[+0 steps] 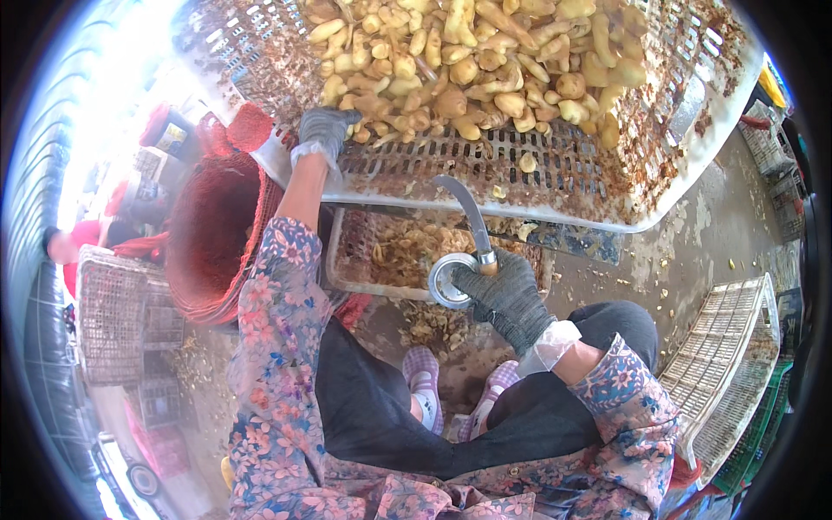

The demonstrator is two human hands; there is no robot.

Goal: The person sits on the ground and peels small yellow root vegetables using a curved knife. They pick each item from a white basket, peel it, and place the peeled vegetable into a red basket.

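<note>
A heap of pale yellow ginger roots (468, 69) fills the far part of a large white slatted crate (555, 178) smeared with brown dirt. At the heap's near left edge is my left hand (325, 134), in a grey glove. Its thumb points right toward the roots, while its other fingers are curled away out of sight. My right hand (511, 299), gloved too, is closed around the short wooden handle of a sickle-shaped knife (468, 208), whose curved blade points up and left. A round silvery metal disc (451, 281) shows beside its thumb; how it is held is unclear.
Below the big crate sits a smaller crate (347, 273) with peelings and scraps. A red woven basket (217, 234) stands left, near a stained white crate (113, 312). Another white crate (724, 373) is at the right. Scraps (438, 329) lie by my slippers (422, 368).
</note>
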